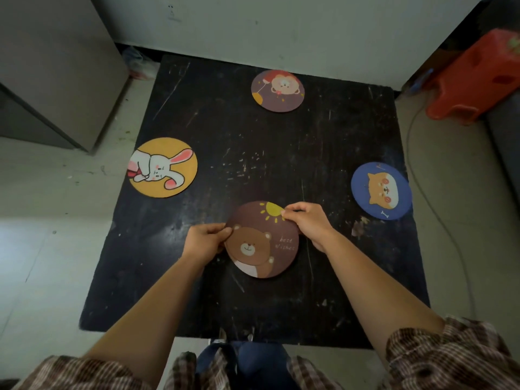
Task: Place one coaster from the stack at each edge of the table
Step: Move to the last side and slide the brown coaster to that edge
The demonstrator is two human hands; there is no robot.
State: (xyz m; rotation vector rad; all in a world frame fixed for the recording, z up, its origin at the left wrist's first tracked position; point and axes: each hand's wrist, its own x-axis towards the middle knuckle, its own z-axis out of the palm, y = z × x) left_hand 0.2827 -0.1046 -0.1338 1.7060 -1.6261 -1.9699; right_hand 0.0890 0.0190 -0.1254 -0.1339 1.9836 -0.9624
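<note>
A brown bear coaster (261, 243) lies in the middle of the near half of the black table (225, 130). My left hand (206, 240) pinches its left rim and my right hand (308, 222) pinches its upper right rim by the yellow sun. A second coaster edge peeks out under it at the lower left. A yellow rabbit coaster (163, 167) sits at the left edge, overhanging slightly. By the far edge rests a purple monkey coaster (278, 90). A blue dog coaster (381, 190) lies at the right edge.
A grey cabinet (56, 71) stands at the far left beside the table. A red plastic stool (475, 77) is at the far right, with a thin cable (439, 218) running along the floor. The white wall (281, 29) runs behind the table's far edge.
</note>
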